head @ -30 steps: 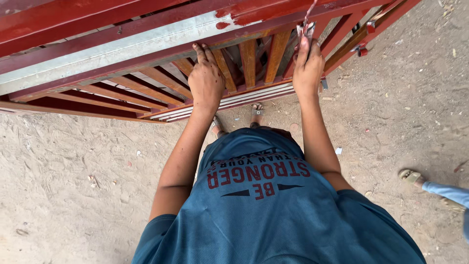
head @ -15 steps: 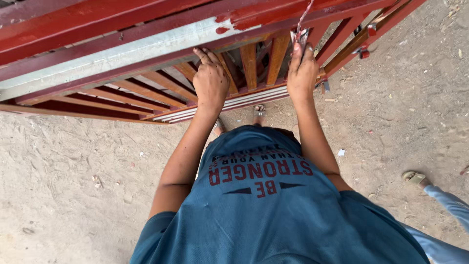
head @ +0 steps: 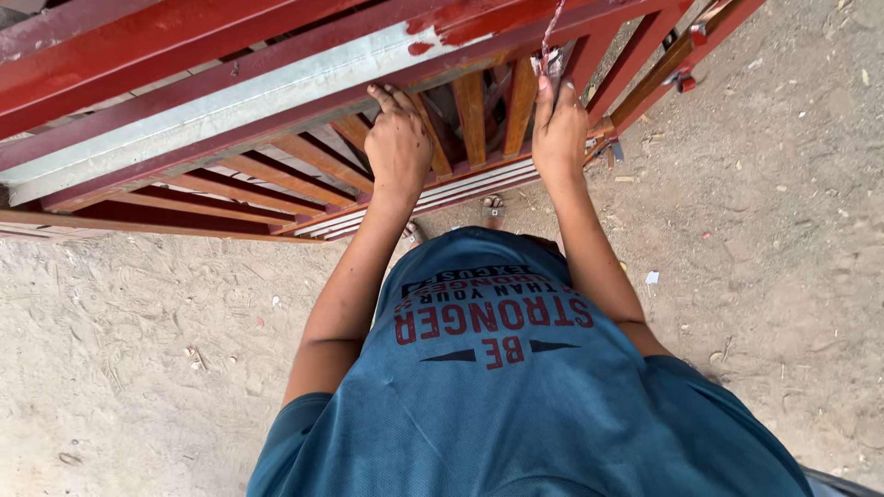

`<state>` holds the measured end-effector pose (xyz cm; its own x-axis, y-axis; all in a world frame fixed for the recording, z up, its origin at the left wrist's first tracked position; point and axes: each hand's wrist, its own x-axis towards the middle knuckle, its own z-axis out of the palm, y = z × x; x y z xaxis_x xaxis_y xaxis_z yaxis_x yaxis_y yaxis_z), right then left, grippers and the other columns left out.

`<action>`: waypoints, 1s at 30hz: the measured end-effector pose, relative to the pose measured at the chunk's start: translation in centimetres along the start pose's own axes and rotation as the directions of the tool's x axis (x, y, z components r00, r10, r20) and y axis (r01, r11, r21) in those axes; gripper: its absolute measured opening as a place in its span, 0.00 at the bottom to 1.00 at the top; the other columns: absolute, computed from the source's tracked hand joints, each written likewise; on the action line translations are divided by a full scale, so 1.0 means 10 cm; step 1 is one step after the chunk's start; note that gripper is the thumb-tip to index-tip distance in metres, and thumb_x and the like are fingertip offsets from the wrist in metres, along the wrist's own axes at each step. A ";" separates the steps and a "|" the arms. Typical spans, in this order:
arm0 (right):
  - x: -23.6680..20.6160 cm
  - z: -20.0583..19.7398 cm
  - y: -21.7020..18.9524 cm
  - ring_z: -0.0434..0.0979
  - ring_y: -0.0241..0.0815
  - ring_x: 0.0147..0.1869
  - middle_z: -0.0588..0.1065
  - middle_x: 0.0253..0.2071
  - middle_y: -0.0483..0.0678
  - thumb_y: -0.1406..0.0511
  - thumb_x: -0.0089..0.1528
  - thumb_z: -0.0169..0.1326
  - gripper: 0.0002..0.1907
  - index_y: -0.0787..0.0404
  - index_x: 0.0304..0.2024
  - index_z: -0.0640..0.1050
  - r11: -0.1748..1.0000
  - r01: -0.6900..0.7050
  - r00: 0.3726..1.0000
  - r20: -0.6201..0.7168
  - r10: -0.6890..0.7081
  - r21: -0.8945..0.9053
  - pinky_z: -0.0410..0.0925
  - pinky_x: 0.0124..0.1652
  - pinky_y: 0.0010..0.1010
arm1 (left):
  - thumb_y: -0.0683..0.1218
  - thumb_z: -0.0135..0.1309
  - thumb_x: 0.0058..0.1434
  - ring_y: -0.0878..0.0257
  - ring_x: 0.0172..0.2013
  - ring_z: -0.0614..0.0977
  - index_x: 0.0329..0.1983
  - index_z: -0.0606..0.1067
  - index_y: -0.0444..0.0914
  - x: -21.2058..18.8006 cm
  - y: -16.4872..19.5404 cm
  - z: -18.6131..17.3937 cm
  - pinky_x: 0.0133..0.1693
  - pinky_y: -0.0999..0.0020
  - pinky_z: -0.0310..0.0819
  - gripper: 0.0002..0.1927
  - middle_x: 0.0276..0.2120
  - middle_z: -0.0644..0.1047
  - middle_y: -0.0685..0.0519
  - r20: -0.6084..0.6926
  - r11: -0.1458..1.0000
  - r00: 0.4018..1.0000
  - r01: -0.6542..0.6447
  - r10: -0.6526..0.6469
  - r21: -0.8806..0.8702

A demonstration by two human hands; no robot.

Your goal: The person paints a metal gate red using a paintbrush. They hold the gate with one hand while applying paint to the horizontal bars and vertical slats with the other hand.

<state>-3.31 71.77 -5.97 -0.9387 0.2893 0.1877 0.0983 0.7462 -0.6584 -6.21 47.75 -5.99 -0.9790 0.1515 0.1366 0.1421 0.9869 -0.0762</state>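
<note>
The red gate (head: 276,101) stands on the sandy ground (head: 138,322), its slats below the top rail. Since a second ago the left hand (head: 398,138) has moved a little lower and grips the rail; the right hand (head: 560,124) stays pinching a thin wire (head: 550,37), so the tying continues.

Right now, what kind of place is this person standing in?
Probably an outdoor yard or work site. The ground is bare sandy dirt with small stones, and both hands, the left hand and the right hand, rest on a big red-painted metal gate frame with slanted bars.
</note>
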 end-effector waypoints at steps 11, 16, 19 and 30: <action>0.12 -0.24 0.03 0.78 0.45 0.23 0.72 0.21 0.49 0.48 0.75 0.35 0.30 0.69 0.47 0.73 0.959 -0.279 0.955 0.116 0.272 0.044 0.71 0.23 0.43 | 0.42 0.48 0.59 0.61 0.24 0.83 0.65 0.66 0.23 -0.02 -0.04 0.03 0.23 0.71 0.79 0.31 0.61 0.68 0.25 0.052 1.000 0.998 -0.023 0.024 -0.021; 0.23 -0.34 0.19 0.78 0.39 0.26 0.72 0.22 0.44 0.46 0.78 0.36 0.33 0.70 0.45 0.75 0.998 -0.068 0.997 0.041 0.067 0.003 0.70 0.29 0.36 | 0.44 0.49 0.59 0.59 0.29 0.84 0.65 0.67 0.23 0.01 -0.06 0.01 0.25 0.70 0.79 0.31 0.61 0.68 0.25 -0.039 0.996 0.999 -0.022 0.019 -0.085; 0.23 -0.44 0.26 0.76 0.40 0.27 0.70 0.22 0.45 0.46 0.81 0.34 0.34 0.68 0.43 0.76 0.989 -0.061 0.980 0.182 0.085 -0.135 0.67 0.30 0.33 | 0.43 0.49 0.61 0.59 0.29 0.84 0.65 0.67 0.22 0.03 -0.03 -0.02 0.27 0.70 0.80 0.31 0.61 0.68 0.22 -0.018 0.997 0.999 -0.030 0.029 -0.077; 0.33 -0.44 0.17 0.72 0.38 0.22 0.69 0.21 0.42 0.47 0.77 0.32 0.32 0.67 0.47 0.74 0.984 -0.164 0.972 0.159 0.172 -0.065 0.66 0.21 0.34 | 0.44 0.49 0.60 0.58 0.30 0.85 0.62 0.69 0.23 0.07 -0.03 -0.10 0.29 0.69 0.81 0.28 0.59 0.70 0.23 -0.080 0.993 0.997 -0.014 0.005 -0.117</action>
<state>-4.74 76.66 -3.28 -0.9481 0.3145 -0.0467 0.2720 0.7262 -0.6313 -6.75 47.61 -4.85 -0.9633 0.1603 0.2153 0.1722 0.9843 0.0377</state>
